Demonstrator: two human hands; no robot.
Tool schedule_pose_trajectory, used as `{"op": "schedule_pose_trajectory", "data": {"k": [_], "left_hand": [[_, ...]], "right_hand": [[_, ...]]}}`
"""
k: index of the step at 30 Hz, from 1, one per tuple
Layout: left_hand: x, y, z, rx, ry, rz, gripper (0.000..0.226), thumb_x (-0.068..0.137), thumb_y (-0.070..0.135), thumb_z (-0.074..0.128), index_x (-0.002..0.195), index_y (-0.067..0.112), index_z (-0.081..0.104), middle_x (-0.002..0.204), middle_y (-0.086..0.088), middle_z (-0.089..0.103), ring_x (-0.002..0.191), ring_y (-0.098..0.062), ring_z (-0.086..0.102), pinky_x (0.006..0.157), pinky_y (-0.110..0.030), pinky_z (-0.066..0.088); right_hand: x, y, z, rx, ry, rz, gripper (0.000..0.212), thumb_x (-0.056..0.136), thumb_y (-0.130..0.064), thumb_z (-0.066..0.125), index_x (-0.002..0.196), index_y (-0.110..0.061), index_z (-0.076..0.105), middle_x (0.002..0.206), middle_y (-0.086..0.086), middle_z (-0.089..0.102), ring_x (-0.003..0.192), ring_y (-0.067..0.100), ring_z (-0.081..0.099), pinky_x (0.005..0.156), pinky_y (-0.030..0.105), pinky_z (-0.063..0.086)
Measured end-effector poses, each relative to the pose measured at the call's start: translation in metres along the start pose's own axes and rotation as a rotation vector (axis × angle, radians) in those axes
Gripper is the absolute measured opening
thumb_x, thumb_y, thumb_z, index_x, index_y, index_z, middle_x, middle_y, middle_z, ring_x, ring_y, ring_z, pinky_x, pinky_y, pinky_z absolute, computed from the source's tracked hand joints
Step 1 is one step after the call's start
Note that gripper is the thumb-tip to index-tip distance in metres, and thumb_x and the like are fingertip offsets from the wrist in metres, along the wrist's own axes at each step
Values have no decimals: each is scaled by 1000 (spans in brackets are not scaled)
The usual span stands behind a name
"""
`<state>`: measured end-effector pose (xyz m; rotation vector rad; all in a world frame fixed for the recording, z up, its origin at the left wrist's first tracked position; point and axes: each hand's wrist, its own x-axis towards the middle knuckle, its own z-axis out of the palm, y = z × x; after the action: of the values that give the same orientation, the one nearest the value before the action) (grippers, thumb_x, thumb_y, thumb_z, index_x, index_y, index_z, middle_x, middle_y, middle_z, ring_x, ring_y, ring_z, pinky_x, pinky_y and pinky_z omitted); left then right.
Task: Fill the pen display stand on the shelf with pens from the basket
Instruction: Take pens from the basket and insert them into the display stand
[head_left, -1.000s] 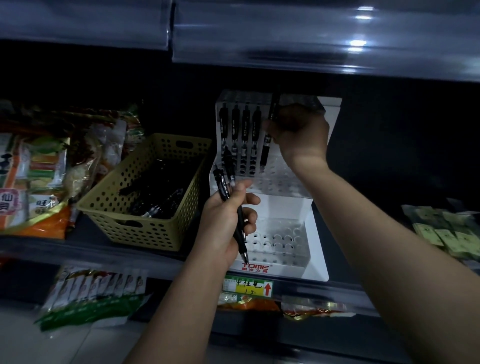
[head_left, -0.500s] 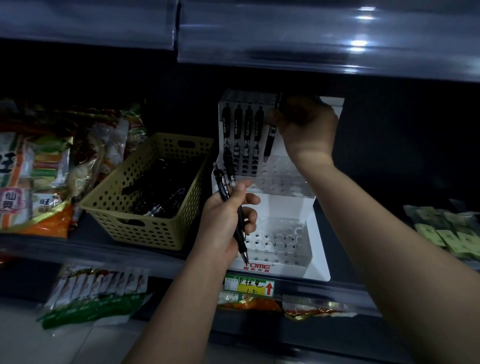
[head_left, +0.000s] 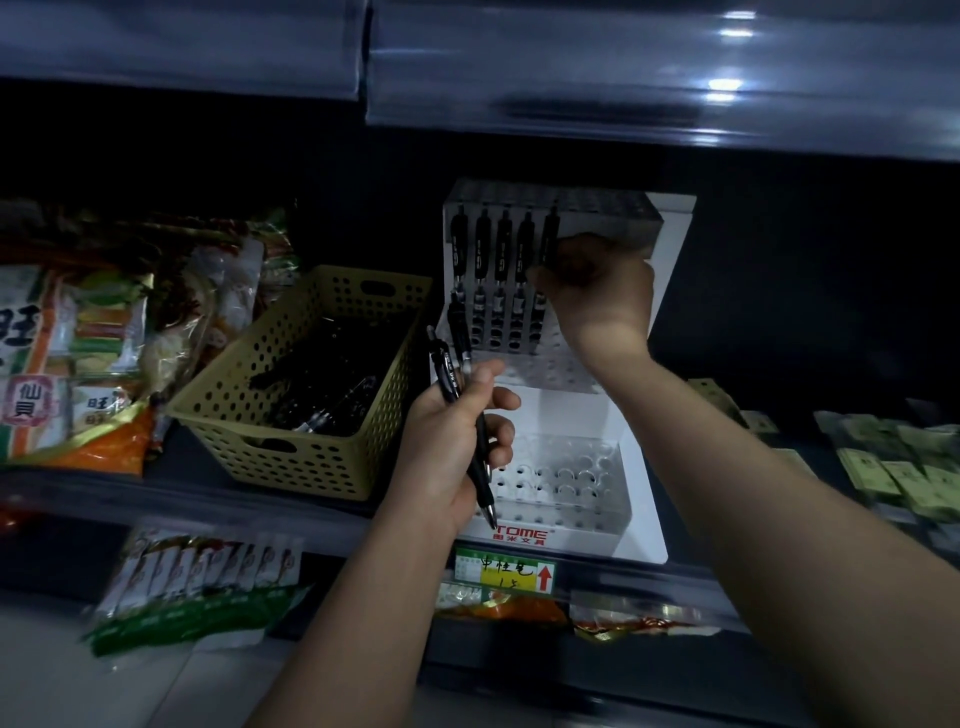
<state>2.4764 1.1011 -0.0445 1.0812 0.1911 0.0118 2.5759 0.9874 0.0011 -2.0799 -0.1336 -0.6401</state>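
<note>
The right hand (head_left: 592, 296) is pinching the fifth pen (head_left: 549, 231) in the far upper row of the pen display stand (head_left: 647, 499). The left hand (head_left: 447, 452) is gripping two spare pens (head_left: 448, 374) at the stand's near left, just right of the yellow basket (head_left: 244, 415).

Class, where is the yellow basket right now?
In the head view, the yellow basket sits on the shelf left of centre, between the snack packets and the white pen display stand.

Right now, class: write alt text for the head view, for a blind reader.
The right hand sets a fifth black pen in the white pen stand; the left hand holds two more pens beside a yellow basket.
</note>
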Motion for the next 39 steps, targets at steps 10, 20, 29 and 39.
{"op": "schedule_pose_trajectory", "data": {"k": [10,20,29,39], "left_hand": [[1,-1,-1,7,-16,9,15,97,17,51,103,11,63,69,-2,59,46,-11,45,37,-19,33],[-1,-6,3,61,-83,32,18,96,21,52,109,19,64,61,3,49,41,-6,34,37,-17,24],[-7,-8,19,87,-104,36,14,96,21,53,85,14,54,62,1,51,43,-9,34,40,-20,23],[-4,-13,25,-6,38,96,12,94,8,55,82,11,53,66,-2,51,38,-5,36,34,-16,24]], "right_hand": [[-3,1,-2,-37,18,-2,25,79,-24,75,95,-21,55,79,-10,62,73,5,57,52,4,36],[-10,-7,-11,-42,-26,1,23,78,-35,75,73,-17,62,74,-2,66,74,17,62,65,30,46],[-31,-30,-42,302,-552,249,24,73,-13,81,88,-1,67,66,1,64,49,1,57,46,12,41],[-26,-23,-46,495,-404,347,25,71,-11,82,84,1,64,68,10,65,51,16,57,47,21,48]]}}
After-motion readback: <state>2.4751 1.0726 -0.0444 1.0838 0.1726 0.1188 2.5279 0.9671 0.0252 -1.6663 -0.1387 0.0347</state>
